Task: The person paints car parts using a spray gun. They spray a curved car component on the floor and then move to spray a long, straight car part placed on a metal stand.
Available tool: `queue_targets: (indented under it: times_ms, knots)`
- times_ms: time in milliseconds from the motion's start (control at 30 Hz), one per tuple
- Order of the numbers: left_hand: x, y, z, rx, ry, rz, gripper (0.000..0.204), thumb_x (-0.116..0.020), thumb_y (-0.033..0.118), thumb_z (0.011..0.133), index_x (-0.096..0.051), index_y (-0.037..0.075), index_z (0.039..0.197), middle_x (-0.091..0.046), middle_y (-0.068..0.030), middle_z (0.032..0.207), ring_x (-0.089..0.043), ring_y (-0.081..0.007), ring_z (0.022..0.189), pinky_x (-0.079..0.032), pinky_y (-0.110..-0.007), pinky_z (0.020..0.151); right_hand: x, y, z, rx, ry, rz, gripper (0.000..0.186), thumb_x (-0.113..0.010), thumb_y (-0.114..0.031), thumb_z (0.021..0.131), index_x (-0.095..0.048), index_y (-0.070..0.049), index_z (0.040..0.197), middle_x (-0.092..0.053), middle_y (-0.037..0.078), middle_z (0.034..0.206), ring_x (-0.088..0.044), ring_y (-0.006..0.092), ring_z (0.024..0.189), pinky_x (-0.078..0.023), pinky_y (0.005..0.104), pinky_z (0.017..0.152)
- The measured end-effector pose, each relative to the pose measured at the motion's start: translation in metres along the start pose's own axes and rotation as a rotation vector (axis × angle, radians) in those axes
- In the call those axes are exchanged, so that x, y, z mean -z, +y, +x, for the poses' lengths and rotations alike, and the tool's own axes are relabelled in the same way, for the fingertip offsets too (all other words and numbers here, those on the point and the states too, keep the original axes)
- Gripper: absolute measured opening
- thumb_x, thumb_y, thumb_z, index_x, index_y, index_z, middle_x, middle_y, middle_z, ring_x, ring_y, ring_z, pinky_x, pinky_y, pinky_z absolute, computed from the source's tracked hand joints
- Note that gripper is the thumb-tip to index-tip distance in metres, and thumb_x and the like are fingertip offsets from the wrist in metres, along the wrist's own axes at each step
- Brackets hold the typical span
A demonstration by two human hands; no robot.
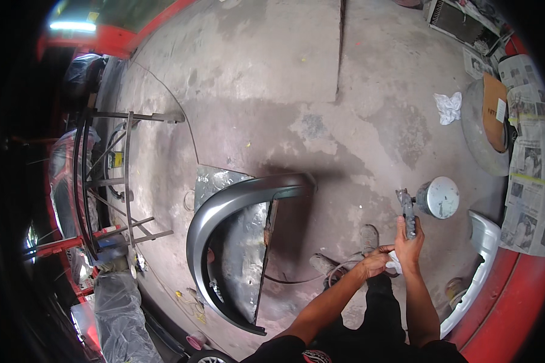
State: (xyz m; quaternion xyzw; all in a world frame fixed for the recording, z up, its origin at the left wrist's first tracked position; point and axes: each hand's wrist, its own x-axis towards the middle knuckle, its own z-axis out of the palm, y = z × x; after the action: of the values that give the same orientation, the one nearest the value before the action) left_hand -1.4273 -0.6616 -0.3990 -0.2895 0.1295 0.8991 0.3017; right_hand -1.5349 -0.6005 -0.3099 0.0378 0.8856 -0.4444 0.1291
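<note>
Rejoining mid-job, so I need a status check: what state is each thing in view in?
Spray gun: gripped in right hand
Gun cup: attached, paint-spotted
White cloth: bunched by left hand
Grey arch: glossy, unheld
Metal panel: blotchy
White floor wad: crumpled
Newspaper sheets: draped
Plastic sheet: wrinkled

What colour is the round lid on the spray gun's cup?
The lid is white with grey smudges, best seen in the head view.

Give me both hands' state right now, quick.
Left hand: at the white wad; whether it is gripping it cannot be told.
Right hand: closed, holding the spray gun.
</note>
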Motion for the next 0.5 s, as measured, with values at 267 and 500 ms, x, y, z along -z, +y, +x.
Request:
queue_targets:
  times_ms: [267, 500]
  knots:
    - [0.012, 0.012, -0.006, -0.051, -0.083, -0.02, 0.038, -0.056, -0.007, 0.082, -0.059, 0.0, 0.119, -0.066, -0.0097, 0.106, -0.065, -0.0189, 0.094, -0.053, -0.033, 0.084, -0.016, 0.0, 0.006, -0.187, -0.053, 0.151, 0.034, -0.06, -0.032, 0.092, -0.06, 0.003, 0.092, -0.061, 0.012, 0.072, -0.058, 0.0189, 0.06, -0.045, 0.0357, 0.053]
    - [0.04, -0.006, -0.015, -0.162, -0.003, -0.055, 0.031, -0.059, -0.008, 0.08, -0.063, -0.001, 0.11, -0.068, -0.0096, 0.101, -0.067, -0.0192, 0.089, -0.054, -0.032, 0.082, -0.033, -0.002, -0.001, -0.344, -0.272, 0.357, 0.045, -0.053, -0.042, 0.095, -0.059, 0.002, 0.1, -0.061, 0.01, 0.088, -0.059, 0.0159, 0.063, -0.051, 0.0305, 0.054]
